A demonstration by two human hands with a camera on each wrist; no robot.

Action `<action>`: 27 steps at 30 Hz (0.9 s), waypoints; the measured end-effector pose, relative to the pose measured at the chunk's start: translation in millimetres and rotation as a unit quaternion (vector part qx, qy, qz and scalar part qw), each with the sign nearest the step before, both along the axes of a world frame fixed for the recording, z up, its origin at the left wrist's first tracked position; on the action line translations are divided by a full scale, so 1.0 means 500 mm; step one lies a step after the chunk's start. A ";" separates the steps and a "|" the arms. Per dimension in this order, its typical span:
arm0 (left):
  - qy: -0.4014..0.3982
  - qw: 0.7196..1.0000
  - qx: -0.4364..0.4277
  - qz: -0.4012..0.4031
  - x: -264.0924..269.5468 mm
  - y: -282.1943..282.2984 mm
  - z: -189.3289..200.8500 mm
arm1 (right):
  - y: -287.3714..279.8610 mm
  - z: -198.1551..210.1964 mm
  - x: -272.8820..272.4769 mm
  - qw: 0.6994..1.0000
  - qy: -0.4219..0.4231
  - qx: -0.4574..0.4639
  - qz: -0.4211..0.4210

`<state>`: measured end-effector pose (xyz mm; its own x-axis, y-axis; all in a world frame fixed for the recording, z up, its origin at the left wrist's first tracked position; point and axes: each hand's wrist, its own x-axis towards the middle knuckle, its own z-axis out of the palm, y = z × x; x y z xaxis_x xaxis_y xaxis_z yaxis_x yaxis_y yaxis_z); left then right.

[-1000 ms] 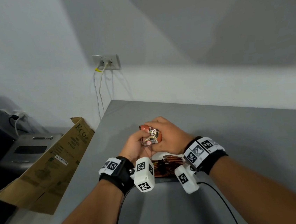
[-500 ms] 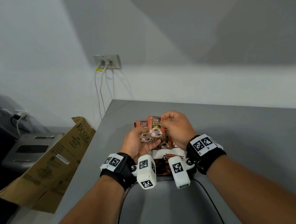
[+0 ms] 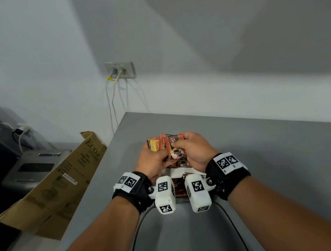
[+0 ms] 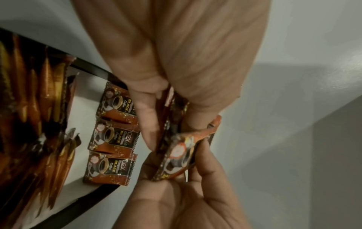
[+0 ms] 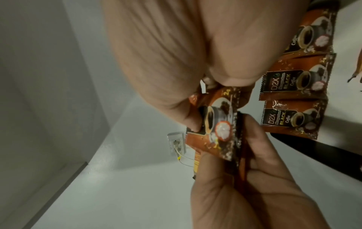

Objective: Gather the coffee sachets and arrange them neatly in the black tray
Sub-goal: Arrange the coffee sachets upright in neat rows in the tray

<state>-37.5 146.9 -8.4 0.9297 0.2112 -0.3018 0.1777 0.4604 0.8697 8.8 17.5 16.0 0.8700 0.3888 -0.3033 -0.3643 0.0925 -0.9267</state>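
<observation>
Both hands hold a small bundle of orange-brown coffee sachets [image 3: 170, 147] upright above the tray. My left hand [image 3: 159, 156] grips the stack [image 5: 242, 155] from the left, thumb in front. My right hand [image 3: 178, 144] pinches the front sachet [image 5: 215, 124], whose coffee-cup face shows. Below the hands, the black tray [image 4: 92, 69] has a pale floor. Three flat sachets [image 4: 113, 136] lie in a row in it. Long stick sachets [image 4: 29, 108] stand packed at its near side. In the head view the wrist cameras hide most of the tray.
The grey table [image 3: 266, 155] ends at a white wall with a socket [image 3: 120, 69] and hanging cables. Off the table's left edge lean a cardboard box [image 3: 54, 182] and a grey machine [image 3: 34, 165]. Black cables [image 3: 136, 241] trail from my wrists.
The bundle has turned from a bunched clump to upright with its printed faces showing. My right hand has shifted its grip to the front sachet. Both hands stay over the tray.
</observation>
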 end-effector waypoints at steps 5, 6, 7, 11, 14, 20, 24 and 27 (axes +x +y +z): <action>0.026 0.997 -0.065 0.030 -0.001 0.013 -0.001 | -0.013 0.005 0.025 0.997 0.003 -0.003 -0.078; 0.029 0.997 -0.065 0.037 -0.002 0.016 0.000 | -0.019 0.006 0.031 0.996 0.003 0.000 -0.085; 0.028 0.998 -0.051 0.036 -0.001 0.018 -0.001 | -0.024 0.007 0.035 0.997 0.004 0.005 -0.079; 0.009 1.000 0.012 -0.002 -0.001 0.012 -0.003 | -0.024 0.010 0.019 1.000 0.003 0.006 0.027; 0.007 1.000 -0.019 -0.011 0.001 0.009 -0.005 | -0.019 0.007 0.014 0.999 -0.013 0.001 0.032; 0.094 0.987 -0.130 -0.028 -0.004 0.038 -0.002 | -0.064 0.026 0.030 0.929 -0.271 -0.201 0.150; 0.068 0.993 -0.096 -0.006 -0.004 0.039 -0.009 | -0.082 0.012 0.035 0.959 -0.213 -0.153 0.111; 0.031 0.996 -0.064 0.058 0.001 0.043 -0.012 | -0.092 0.002 0.036 0.996 -0.080 -0.031 0.034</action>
<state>-36.8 168.4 -14.4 0.8798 0.2718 -0.3900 0.1693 0.5874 0.7914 26.9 -28.4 17.1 0.8810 0.4339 -0.1885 -0.2155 0.0136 -0.9764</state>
